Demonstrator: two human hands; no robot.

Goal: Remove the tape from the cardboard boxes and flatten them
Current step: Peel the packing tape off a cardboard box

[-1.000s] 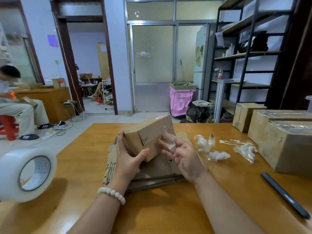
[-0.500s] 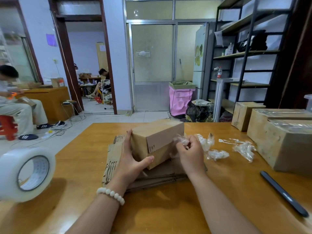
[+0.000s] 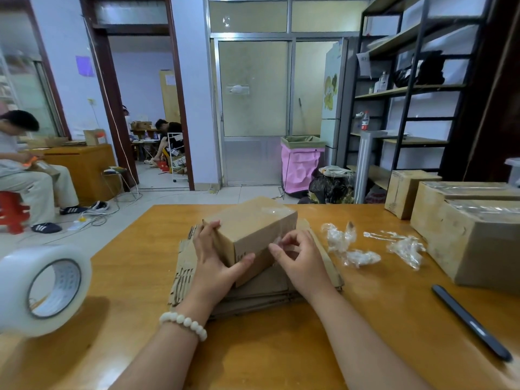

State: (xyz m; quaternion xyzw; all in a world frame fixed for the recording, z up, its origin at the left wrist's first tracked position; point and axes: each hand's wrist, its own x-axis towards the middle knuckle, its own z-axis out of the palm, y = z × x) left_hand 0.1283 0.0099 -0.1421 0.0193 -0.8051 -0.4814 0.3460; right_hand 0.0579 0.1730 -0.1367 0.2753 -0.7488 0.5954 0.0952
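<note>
A small brown cardboard box (image 3: 253, 226) rests on a stack of flattened cardboard (image 3: 185, 274) in the middle of the wooden table (image 3: 281, 347). My left hand (image 3: 216, 263) grips the box's near left corner, thumb on the front face and fingers round the left side. At the box's right end my right hand (image 3: 301, 260) has its fingers curled, pinching at clear tape on the front face. A strip of clear tape (image 3: 274, 211) still shines on the box's top.
Crumpled tape scraps (image 3: 351, 249) lie right of the stack. Several taped boxes (image 3: 472, 237) stand at the table's right edge, with a dark pen-like tool (image 3: 472, 323) in front. A big clear tape roll (image 3: 45, 288) stands at the left. A person sits at far left.
The box has been turned and lowered onto the flattened stack. My right hand moved from the box's right end to its front face, picking at the tape.
</note>
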